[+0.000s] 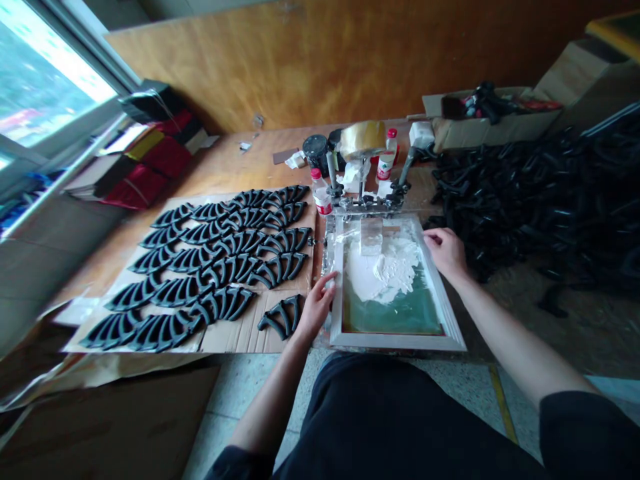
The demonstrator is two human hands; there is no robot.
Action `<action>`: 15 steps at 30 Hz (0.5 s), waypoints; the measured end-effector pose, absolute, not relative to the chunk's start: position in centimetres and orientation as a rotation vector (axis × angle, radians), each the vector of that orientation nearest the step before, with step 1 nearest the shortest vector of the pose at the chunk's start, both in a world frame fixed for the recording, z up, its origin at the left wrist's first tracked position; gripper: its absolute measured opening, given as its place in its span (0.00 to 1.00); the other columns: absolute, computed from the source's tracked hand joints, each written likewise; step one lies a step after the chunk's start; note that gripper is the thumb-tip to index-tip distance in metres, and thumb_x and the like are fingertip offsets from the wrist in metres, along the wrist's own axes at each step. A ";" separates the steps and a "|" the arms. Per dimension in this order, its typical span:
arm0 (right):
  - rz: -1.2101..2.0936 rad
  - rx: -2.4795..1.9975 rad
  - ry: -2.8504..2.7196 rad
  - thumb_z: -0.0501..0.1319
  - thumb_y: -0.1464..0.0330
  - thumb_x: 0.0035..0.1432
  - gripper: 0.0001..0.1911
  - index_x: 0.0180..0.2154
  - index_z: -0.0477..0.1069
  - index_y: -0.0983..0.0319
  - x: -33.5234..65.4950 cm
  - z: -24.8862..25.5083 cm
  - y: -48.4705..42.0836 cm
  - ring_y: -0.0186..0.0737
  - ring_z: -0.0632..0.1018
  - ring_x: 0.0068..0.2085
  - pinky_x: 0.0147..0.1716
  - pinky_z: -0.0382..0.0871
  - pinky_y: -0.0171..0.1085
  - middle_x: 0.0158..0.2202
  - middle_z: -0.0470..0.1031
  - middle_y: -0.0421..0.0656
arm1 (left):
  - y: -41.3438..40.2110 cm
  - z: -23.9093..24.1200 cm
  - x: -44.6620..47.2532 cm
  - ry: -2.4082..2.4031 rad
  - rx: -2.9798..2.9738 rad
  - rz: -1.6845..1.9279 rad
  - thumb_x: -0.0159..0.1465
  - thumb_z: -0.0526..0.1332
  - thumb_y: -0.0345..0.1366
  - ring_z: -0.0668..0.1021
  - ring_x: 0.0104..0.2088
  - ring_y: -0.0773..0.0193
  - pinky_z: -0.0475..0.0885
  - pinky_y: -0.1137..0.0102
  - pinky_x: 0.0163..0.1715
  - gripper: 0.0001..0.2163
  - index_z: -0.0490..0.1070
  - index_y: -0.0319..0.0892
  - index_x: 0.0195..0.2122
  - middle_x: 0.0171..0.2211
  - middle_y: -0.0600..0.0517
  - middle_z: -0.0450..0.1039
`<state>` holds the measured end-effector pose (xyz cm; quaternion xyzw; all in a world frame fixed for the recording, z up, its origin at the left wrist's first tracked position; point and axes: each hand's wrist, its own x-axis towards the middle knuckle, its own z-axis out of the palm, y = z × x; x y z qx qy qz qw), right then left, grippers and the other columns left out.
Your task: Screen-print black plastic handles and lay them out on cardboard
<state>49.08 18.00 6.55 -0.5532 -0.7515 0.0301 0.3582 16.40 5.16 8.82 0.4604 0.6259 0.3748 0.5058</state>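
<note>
A screen printing frame point(395, 341) with a pale metal rim lies in front of me. Thick white ink point(370, 277) covers the upper part of its green mesh point(400, 316), and a clear block-like scraper point(371, 237) rests at the ink's far side. My left hand point(316, 308) is at the frame's left edge, fingers curled against it. On the opposite side, my right hand point(447, 252) pinches the right edge near the far corner. Beyond the frame stands a metal clamp point(367, 202) with upright posts. What lies under the mesh is hidden.
Rows of black curved parts point(200, 257) lie on cardboard point(235, 332) at left, one part point(283, 317) nearest my left hand. A dark heap of black parts point(545, 200) fills the right. Red-capped bottles point(321, 193), a tape roll point(363, 139) and an open carton point(495, 130) stand behind.
</note>
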 end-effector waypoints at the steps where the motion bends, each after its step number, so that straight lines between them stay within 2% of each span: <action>1: 0.113 -1.442 -1.899 0.54 0.68 0.64 0.11 0.41 0.75 0.62 48.4 7.1 18.5 0.41 0.75 0.37 0.39 0.73 0.41 0.41 0.74 0.49 | 5.0 7.8 16.4 1.512 1.099 0.887 0.62 0.58 0.54 0.64 0.21 0.69 0.59 0.74 0.22 0.28 0.68 0.42 0.59 0.22 0.56 0.64; 4: 0.252 -1.441 -1.774 0.58 0.69 0.58 0.13 0.44 0.76 0.62 46.7 8.5 19.9 0.42 0.75 0.37 0.41 0.72 0.42 0.45 0.74 0.49 | 5.0 7.2 16.5 1.495 1.060 0.876 0.63 0.59 0.51 0.62 0.21 0.71 0.56 0.75 0.21 0.27 0.67 0.44 0.60 0.22 0.57 0.63; 8: 0.295 -1.563 -1.507 0.58 0.67 0.56 0.14 0.43 0.76 0.62 48.9 8.3 21.4 0.40 0.74 0.33 0.42 0.71 0.43 0.42 0.77 0.48 | 5.3 11.0 16.4 1.481 1.052 0.963 0.62 0.58 0.54 0.68 0.27 0.68 0.63 0.75 0.25 0.22 0.76 0.42 0.47 0.29 0.53 0.71; 10: 0.350 -1.640 -1.442 0.57 0.67 0.55 0.14 0.41 0.76 0.62 51.1 7.1 21.7 0.41 0.75 0.34 0.42 0.71 0.43 0.41 0.78 0.48 | 5.6 13.4 16.4 1.517 1.062 1.016 0.61 0.58 0.57 0.69 0.27 0.67 0.64 0.74 0.25 0.23 0.76 0.42 0.41 0.29 0.53 0.71; 13: 0.505 -1.677 -1.459 0.57 0.66 0.54 0.14 0.40 0.76 0.62 53.5 5.1 22.1 0.43 0.77 0.36 0.42 0.71 0.43 0.40 0.79 0.48 | 6.5 16.1 16.6 1.544 1.047 1.091 0.60 0.56 0.61 0.69 0.24 0.67 0.64 0.73 0.21 0.26 0.75 0.42 0.41 0.28 0.52 0.71; 15: 0.640 -1.648 -1.505 0.58 0.65 0.54 0.14 0.39 0.77 0.62 54.1 3.9 22.6 0.44 0.78 0.38 0.41 0.71 0.42 0.38 0.80 0.47 | 7.7 17.0 16.9 1.524 1.032 1.187 0.60 0.53 0.62 0.71 0.26 0.66 0.67 0.72 0.24 0.28 0.74 0.42 0.44 0.31 0.50 0.74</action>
